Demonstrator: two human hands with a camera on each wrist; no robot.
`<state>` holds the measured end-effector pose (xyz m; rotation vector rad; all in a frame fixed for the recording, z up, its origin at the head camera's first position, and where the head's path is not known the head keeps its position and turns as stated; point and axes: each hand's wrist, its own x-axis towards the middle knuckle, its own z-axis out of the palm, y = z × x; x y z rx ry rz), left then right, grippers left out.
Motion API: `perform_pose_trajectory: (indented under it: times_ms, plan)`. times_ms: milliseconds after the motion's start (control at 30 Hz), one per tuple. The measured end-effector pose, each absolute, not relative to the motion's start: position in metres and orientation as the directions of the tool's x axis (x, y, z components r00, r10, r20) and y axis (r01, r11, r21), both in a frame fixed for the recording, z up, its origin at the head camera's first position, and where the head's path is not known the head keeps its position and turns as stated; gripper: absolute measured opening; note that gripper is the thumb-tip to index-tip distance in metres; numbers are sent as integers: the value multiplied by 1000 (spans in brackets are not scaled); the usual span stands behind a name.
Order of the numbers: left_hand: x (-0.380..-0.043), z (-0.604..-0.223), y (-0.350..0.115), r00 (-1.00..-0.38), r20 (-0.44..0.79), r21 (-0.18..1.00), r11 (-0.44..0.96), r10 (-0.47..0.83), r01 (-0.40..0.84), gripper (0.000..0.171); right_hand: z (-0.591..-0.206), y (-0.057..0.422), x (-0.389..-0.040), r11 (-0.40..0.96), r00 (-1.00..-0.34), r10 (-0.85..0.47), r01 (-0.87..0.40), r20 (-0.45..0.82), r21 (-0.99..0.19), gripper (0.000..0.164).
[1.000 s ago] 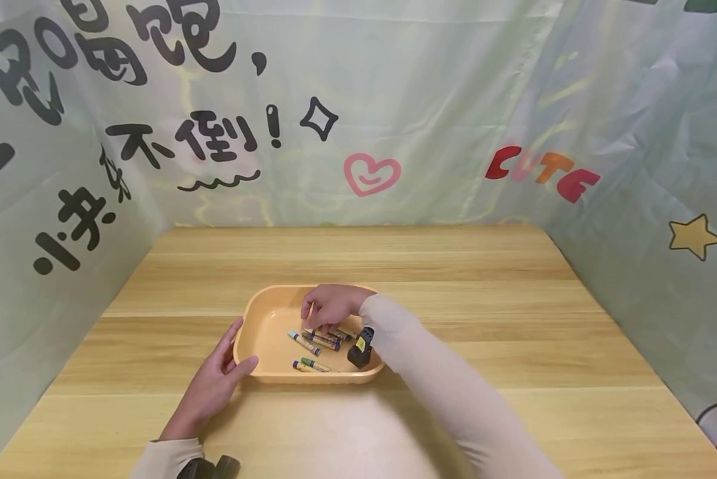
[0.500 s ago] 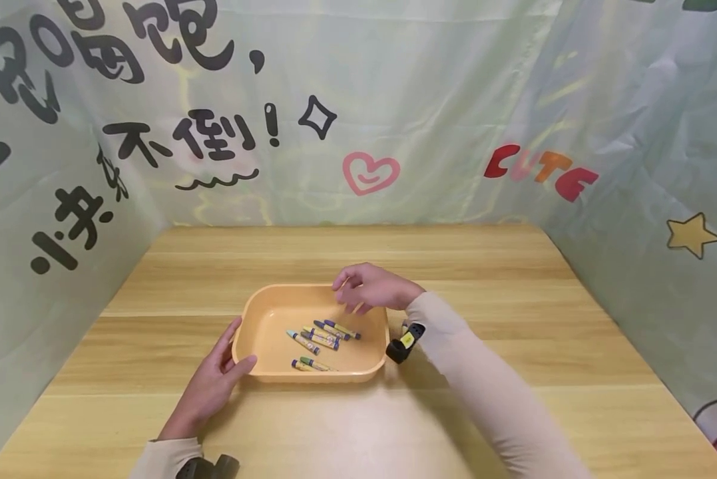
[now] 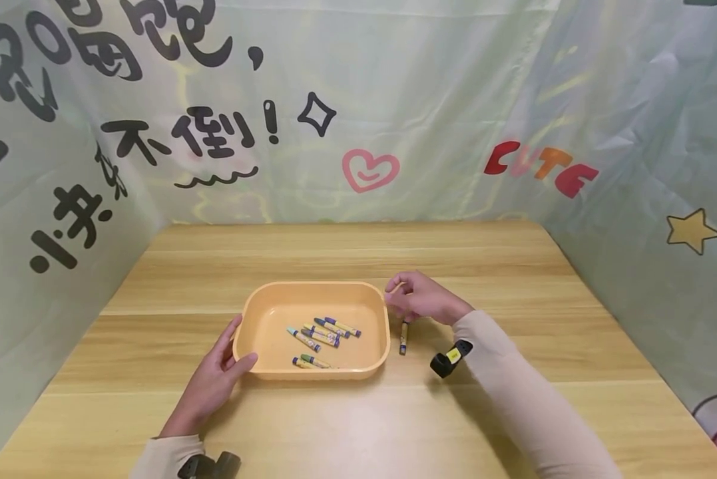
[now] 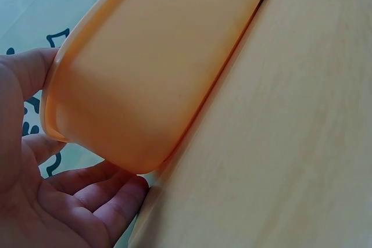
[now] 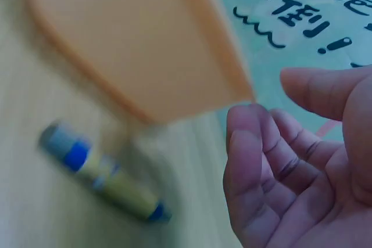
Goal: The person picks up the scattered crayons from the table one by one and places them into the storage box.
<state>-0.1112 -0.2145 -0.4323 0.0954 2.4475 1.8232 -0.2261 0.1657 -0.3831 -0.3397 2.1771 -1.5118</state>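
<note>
A shallow orange plastic tray [image 3: 262,374] rests on the table with several crayons [image 3: 320,339] lying in its middle, right and front parts. My left hand [image 3: 214,382] grips the tray's left end, the thumb over the rim and the fingers against its outer side, as the left wrist view shows. Just outside the tray's right rim, my right hand [image 3: 427,297] hovers with fingers loosely bent. Its thumb [image 5: 317,92] stands apart from the fingers, and nothing is between them. Below that hand, one dark-tipped crayon [image 3: 403,338] lies on the table, blurred in the right wrist view.
The wooden table [image 3: 454,253] stretches around the tray on all sides. A pale printed cloth [image 3: 442,100] hangs along the back and both sides. Each wrist wears a black camera, such as the right wrist camera [image 3: 448,360].
My right hand has lifted out of the tray and moved right, past its rim. The crayons in the tray and the one on the table have come into view. The left hand stays put.
</note>
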Motion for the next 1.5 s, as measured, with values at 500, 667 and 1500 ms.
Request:
perform_pose_trajectory:
  times_ms: [500,667,1500]
  plan:
    - [-111,-437,-216,-995,-42,954,298,95,-12,81,-411,177,-206,723,-910,-271,23,-315,-691,30]
    - [-110,-437,-215,-994,-56,953,301,91,-26,82,-409,172,-209,791,-916,-258,-17,-308,-611,29]
    - [-110,-440,-212,-985,35,984,169,170,64,97,-370,176,-232,359,-852,-419,164,-315,-919,34]
